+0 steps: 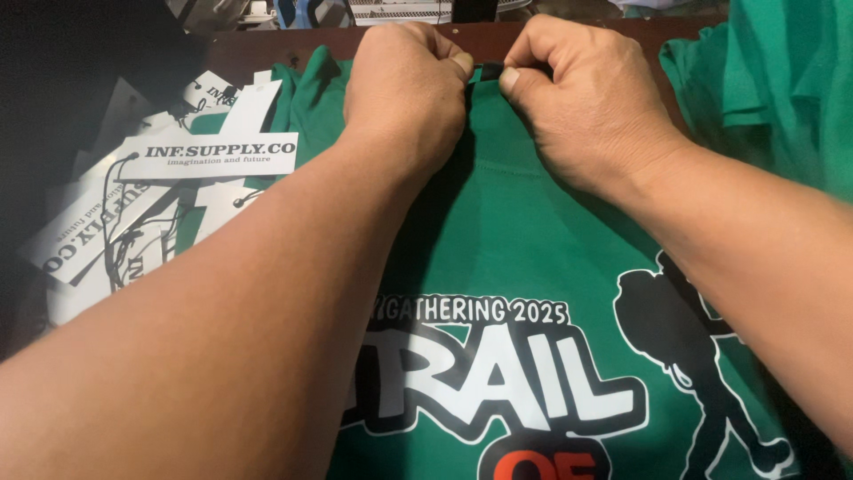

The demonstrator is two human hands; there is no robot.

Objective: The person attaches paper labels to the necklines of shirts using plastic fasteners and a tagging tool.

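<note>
Green printed T-shirt, flat on the tabletop, print nearest, collar far. Left: pile of white card hang tags with black strings. Far centre: left hand and right hand, both clenched, pinching a small black piece at the collar. Step judged: fastening at neckline; next move likely needs a steady pinch.

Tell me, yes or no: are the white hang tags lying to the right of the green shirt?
No: the white hang tags lie in a loose pile left of the green shirt, beside the left hand.
</note>
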